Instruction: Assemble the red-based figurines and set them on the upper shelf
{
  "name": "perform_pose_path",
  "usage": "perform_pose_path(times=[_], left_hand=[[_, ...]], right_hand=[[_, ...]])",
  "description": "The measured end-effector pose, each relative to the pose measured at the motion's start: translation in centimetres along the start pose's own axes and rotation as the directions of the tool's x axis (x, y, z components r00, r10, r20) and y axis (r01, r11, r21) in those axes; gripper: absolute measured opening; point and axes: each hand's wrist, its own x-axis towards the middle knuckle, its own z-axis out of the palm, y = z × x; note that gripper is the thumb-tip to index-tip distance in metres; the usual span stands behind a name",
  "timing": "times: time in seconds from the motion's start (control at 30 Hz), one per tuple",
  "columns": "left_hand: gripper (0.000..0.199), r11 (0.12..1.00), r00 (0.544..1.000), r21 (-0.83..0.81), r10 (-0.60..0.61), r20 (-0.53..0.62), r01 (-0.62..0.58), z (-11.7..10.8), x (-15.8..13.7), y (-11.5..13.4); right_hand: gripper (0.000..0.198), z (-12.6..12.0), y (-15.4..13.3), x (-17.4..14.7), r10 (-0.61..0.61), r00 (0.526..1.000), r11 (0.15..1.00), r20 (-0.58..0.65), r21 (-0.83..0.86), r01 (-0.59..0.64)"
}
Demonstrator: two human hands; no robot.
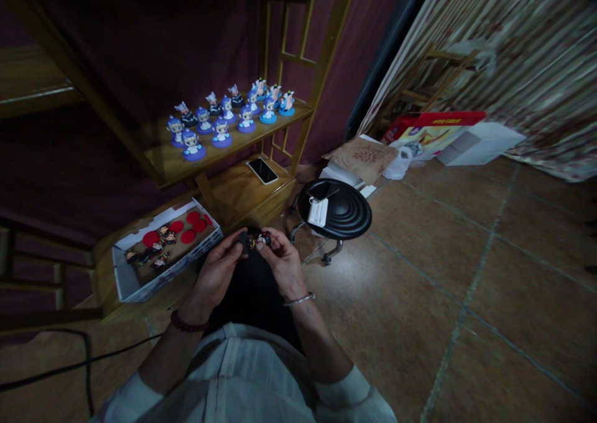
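Note:
Above my lap, a small dark figurine [259, 240] with touches of white, red and yellow is held between my two hands. The fingers of my left hand [220, 272] pinch its dark left end. My right hand [285, 266] grips the other end, thumb on its front. Fingers cover part of it, so its exact shape does not show. To the left, an open white box [205, 244] holds several similar dark figurines [161, 247] lying loose, and several red discs [188, 236].
Several blue-and-white figurines [221, 134] stand on a wooden shelf [265, 135]. Below it lies a phone [262, 170]. A round black stool [352, 214] carries a white object [318, 212]. Boxes and bags [368, 157] lie on the tiled floor behind; a black cable [88, 364] runs at lower left.

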Motion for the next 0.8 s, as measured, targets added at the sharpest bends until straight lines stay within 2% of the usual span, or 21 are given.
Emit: perform_pose_path(times=[0.17, 0.33, 0.53, 0.8], left_hand=[[0.038, 0.999, 1.000, 0.041, 0.018, -0.001, -0.018, 0.34, -0.16, 0.15], [0.036, 0.998, 1.000, 0.054, 0.021, -0.013, -0.020, 0.27, -0.12, 0.06], [0.033, 0.999, 1.000, 0.035, 0.028, -0.011, -0.028, 0.34, -0.10, 0.00], [0.031, 0.999, 0.999, 0.030, 0.022, -0.038, -0.021, 0.59, -0.16, 0.01]], right_hand=[[0.037, -0.07, 0.17, -0.04, 0.035, 0.999, 0.999, -0.017, 0.013, -0.035], [0.034, -0.06, 0.09, -0.07, 0.039, 0.999, 0.999, -0.027, 0.015, -0.039], [0.030, -0.03, -0.11, -0.14, -0.005, 1.000, 1.000, -0.011, 0.024, 0.005], [0.029, -0.35, -0.29, -0.25, -0.041, 0.999, 0.996, 0.009, -0.073, 0.041]])
